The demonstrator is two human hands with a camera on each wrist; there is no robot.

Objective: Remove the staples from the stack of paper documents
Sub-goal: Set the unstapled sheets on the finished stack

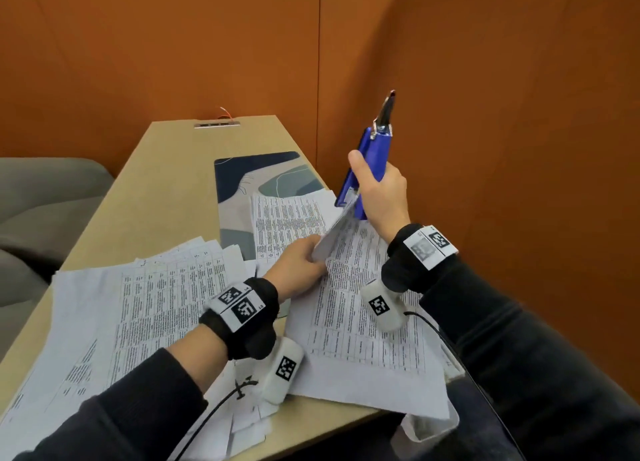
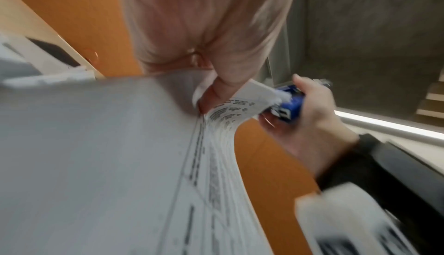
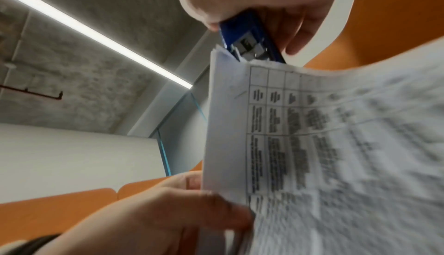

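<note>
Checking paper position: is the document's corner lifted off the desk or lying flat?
Lifted: the left hand holds the document's corner raised to the blue staple remover in the right hand.

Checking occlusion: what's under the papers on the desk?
A patterned desk mat shows beyond the papers, running under them onto the desk. Its near part is covered; anything else beneath is hidden.

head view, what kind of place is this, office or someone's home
Probably an office booth or meeting nook: a light wooden desk in an orange-panelled corner, a grey sofa beside it, and printed papers spread out.
</note>
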